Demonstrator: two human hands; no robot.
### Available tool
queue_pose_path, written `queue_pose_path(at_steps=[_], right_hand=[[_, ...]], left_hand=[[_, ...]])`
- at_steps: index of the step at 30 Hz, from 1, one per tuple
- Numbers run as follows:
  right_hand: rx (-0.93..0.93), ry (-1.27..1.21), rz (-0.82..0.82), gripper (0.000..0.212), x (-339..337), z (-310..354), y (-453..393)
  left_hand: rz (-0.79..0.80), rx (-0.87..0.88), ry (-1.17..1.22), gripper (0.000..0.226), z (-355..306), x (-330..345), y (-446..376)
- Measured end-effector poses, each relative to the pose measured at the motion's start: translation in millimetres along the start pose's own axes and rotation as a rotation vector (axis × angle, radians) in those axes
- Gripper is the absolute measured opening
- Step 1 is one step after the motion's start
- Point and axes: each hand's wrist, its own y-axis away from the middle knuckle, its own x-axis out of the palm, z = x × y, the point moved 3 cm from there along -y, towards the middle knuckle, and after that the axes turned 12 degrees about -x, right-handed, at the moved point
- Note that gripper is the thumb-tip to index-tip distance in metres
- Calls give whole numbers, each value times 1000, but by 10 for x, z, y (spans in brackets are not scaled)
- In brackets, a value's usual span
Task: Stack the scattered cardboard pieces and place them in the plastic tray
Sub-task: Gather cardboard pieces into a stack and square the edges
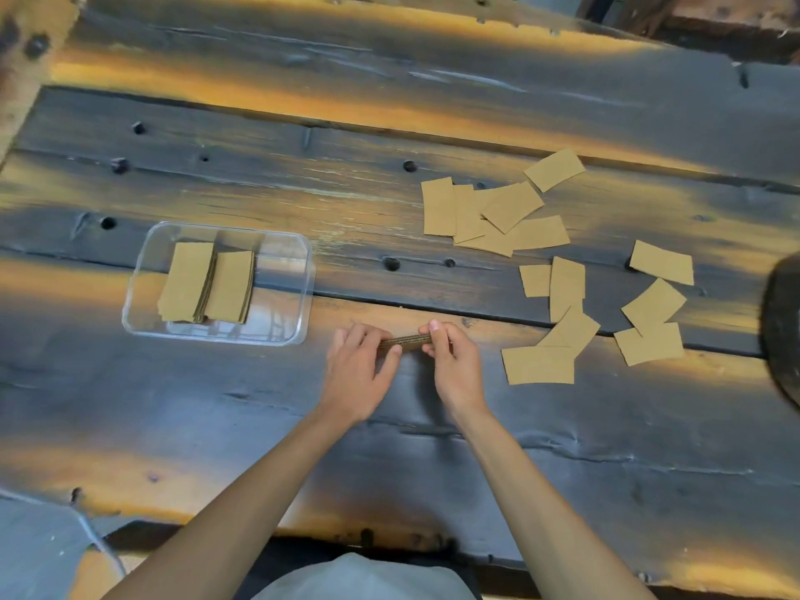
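Both hands, left hand (357, 370) and right hand (454, 361), pinched a thin brown cardboard stack (406, 341) edge-on, lying left-right; the clear plastic tray (138, 292) sat nearer the left.

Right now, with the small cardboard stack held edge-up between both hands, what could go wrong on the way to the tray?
1. The cardboard stack is pinched only at its ends by the left hand and right hand; middle pieces might slip out.
2. The clear plastic tray already holds two leaning piles; a new stack could topple them.

Bare table (433, 262) lies between tray (303, 292) and scattered cardboard pieces (498, 214).
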Motion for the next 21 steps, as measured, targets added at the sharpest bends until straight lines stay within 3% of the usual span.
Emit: queue_pose_path(at_steps=[3, 7, 11, 14, 18, 21], right_hand=[[-87, 105, 95, 34, 209, 250, -26], [-248, 273, 235, 34, 544, 736, -31], [-177, 125, 231, 31, 883, 1065, -66], [-125, -42, 185, 21, 1159, 1202, -91], [-7, -61, 170, 30, 1553, 1210, -144], [103, -127, 231, 11, 1880, 1198, -190]], left_hand=[[-14, 60, -140, 45, 131, -205, 3], [-79, 131, -138, 32, 264, -489, -53], [-70, 87, 23, 21, 493, -802, -125], [-49, -43, 251, 26, 711, -1059, -213], [221, -398, 888, 21, 969, -1385, -360], [331, -427, 914, 22, 1228, -1554, -495]])
